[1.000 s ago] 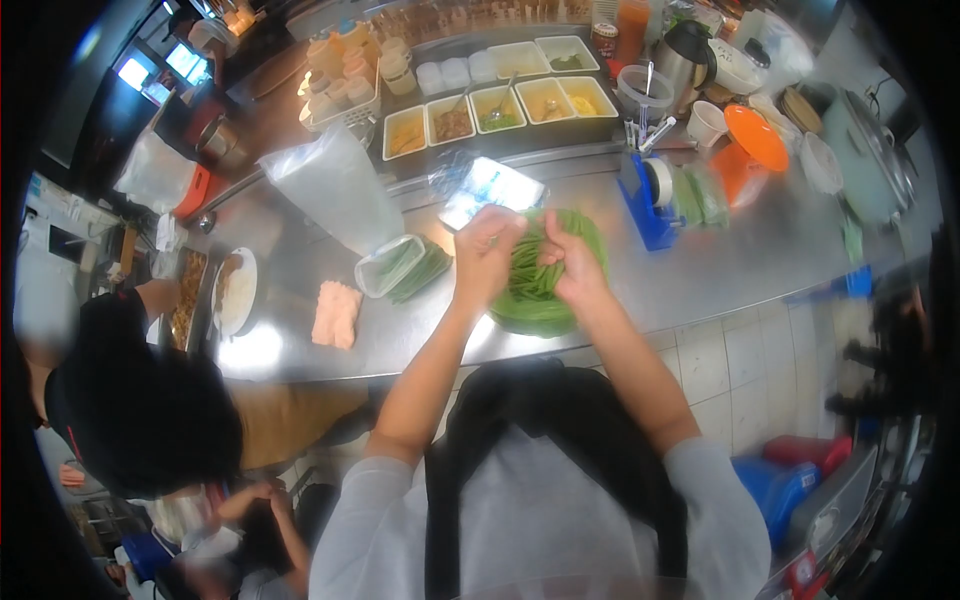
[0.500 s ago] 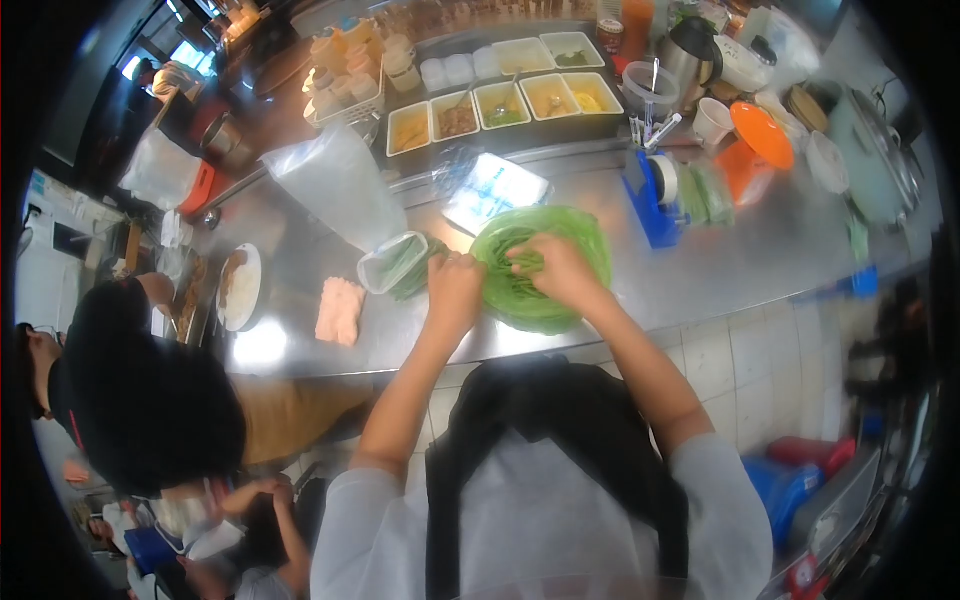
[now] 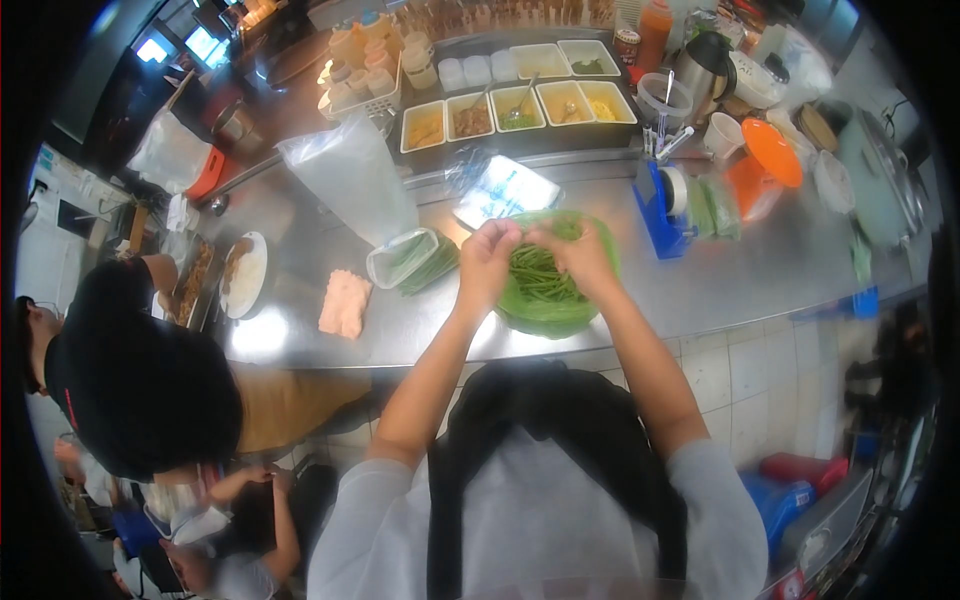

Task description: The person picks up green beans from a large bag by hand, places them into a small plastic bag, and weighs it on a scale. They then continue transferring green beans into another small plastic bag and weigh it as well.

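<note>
Closest to me is the shiny steel counter (image 3: 445, 350). On it, right in front of me, sits a floppy green plastic bag (image 3: 552, 320). It is open at the top, and I cannot tell if there is a bowl under it. Inside lies a messy heap of long, thin green beans (image 3: 543, 278). I think 1 bean would weigh almost nothing, and be firm but easy to snap. A wet bean could be slippery; I can't see if these are wet. The best hold is a light pinch with 2 fingers, near an end. The bag looks thin and soft, so I would hold it by its sides with both hands, because pulling 1 edge could tip the beans out.

My 2 hands are up over the heap. My left hand (image 3: 486, 265) has its fingers curled in, tips pinched close. My right hand (image 3: 578, 258) is bent the same way, its fingertips right by the left ones. I cannot tell if a bean is between them.

To the left of the green bag, a clear bag (image 3: 378, 268) holds green stalks. Past my hands lies a white packet (image 3: 515, 190), and farther off are tubs of food (image 3: 518, 122).
</note>
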{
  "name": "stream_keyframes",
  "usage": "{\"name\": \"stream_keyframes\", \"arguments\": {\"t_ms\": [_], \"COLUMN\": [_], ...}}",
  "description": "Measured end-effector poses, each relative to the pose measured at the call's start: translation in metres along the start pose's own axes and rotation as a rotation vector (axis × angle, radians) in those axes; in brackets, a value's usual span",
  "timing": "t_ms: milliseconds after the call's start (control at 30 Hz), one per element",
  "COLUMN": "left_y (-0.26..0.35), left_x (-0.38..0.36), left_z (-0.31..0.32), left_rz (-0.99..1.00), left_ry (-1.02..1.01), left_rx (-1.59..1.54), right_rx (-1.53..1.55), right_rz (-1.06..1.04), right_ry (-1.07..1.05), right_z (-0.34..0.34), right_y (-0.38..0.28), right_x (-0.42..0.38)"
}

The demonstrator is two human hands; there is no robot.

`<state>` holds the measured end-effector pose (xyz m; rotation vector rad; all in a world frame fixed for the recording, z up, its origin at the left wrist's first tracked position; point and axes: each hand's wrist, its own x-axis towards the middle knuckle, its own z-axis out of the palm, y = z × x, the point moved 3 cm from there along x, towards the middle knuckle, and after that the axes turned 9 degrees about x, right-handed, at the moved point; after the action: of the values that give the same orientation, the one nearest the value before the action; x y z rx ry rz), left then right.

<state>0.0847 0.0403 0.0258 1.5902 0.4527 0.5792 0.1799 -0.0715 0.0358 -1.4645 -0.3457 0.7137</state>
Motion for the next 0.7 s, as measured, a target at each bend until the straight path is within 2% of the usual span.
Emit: {"name": "stream_keyframes", "arguments": {"t_ms": [67,133,233,367,433,467,533,567,600,633,667,700], "left_y": [-0.005,-0.007,-0.015,-0.004,-0.004,-0.004,-0.002,-0.001,0.006,0.011,0.015,0.019], "left_x": [-0.003,-0.005,-0.004,0.001,0.004,0.005,0.006,0.005,0.004,0.003,0.004,0.004], "left_z": [-0.001,-0.003,-0.004,0.007,0.009,0.009,0.007,0.006,0.006,0.006,0.004,0.003], "left_rz": [-0.013,0.078,0.156,0.154,-0.022,-0.023,-0.105,-0.106,-0.078,-0.050,-0.050,0.046], "left_ry": [-0.005,-0.049,-0.114,-0.225,-0.303,-0.302,-0.304,-0.305,-0.327,-0.348,-0.351,-0.362], "left_rx": [0.116,0.504,0.687,0.677,0.570,0.570,0.240,0.241,0.107,-0.028,-0.028,0.292], "right_rx": [0.100,0.202,0.327,0.350,0.367,0.452,0.538,0.724,0.912,0.917,0.870,0.819], "right_rz": [-0.018,-0.039,-0.080,-0.102,-0.103,-0.073,-0.043,0.070,0.184,0.183,0.220,0.257], "right_ry": [0.014,0.031,-0.018,0.031,0.048,-0.011,-0.069,-0.056,-0.039,-0.034,0.002,0.035], "right_z": [-0.005,-0.013,-0.022,-0.020,-0.020,-0.021,-0.022,-0.022,-0.022,-0.021,-0.021,-0.021], "right_y": [0.006,0.005,-0.005,-0.008,-0.006,-0.002,0.005,0.009,0.015,0.019,0.023,0.026], "right_x": [0.005,0.007,0.007,0.006,0.007,0.009,0.016,0.021,0.023,0.022,0.022,0.022]}}
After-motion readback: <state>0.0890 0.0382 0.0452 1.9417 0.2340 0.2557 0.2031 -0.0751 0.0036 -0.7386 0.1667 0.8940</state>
